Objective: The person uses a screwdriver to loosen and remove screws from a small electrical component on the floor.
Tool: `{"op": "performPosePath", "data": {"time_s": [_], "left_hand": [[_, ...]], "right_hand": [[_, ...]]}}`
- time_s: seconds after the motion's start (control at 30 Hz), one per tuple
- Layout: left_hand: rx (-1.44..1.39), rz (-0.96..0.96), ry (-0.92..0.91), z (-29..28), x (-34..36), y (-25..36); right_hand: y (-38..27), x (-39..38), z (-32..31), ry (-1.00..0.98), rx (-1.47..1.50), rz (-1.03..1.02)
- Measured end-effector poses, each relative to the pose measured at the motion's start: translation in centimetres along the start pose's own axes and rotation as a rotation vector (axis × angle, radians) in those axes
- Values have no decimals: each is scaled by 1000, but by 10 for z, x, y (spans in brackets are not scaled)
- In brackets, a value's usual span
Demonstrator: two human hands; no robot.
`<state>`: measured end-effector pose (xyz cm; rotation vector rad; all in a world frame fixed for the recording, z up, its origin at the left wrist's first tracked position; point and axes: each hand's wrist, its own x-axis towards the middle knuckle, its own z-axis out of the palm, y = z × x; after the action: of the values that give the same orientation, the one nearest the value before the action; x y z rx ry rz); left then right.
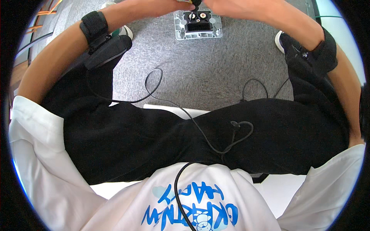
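A squarish grey plate (181, 33) with screw lugs round its rim lies flat on the grey floor at the top middle. Set into it is a black module (198, 27) with two round, pale-ringed sockets and a dark rectangular opening. Just above the module, a small black piece (196, 3) is cut off by the upper edge. My left hand (179, 5) closes on this piece with thumb and finger, from the left. My right hand (219, 4) comes up to it from the right; its fingers are out of the picture.
Black straps with small devices (93, 30) (327, 52) circle both forearms. A thin black cable (185, 109) loops over my black-trousered lap and the floor (216, 69). My shoes (127, 32) (280, 40) stand either side of the plate.
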<state>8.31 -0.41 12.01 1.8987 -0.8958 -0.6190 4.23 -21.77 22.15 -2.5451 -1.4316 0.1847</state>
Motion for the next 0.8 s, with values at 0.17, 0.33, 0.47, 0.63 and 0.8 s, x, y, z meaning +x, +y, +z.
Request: {"op": "performPosePath", "data": {"time_s": [0.17,0.33,0.47,0.63,0.8], "left_hand": [[132,-38,-28,0,-4,23],[141,-59,43,-1,-9,14],[80,-61,-21,0,-7,8],[308,76,67,-1,-7,1],[241,-51,31,-3,-7,2]], "right_hand": [[-10,4,-3,45,24,269],[-18,12,-17,-191,-1,289],[-7,-1,-8,4,43,-53],[0,7,12,81,66,39],[0,11,15,191,66,45]]}}
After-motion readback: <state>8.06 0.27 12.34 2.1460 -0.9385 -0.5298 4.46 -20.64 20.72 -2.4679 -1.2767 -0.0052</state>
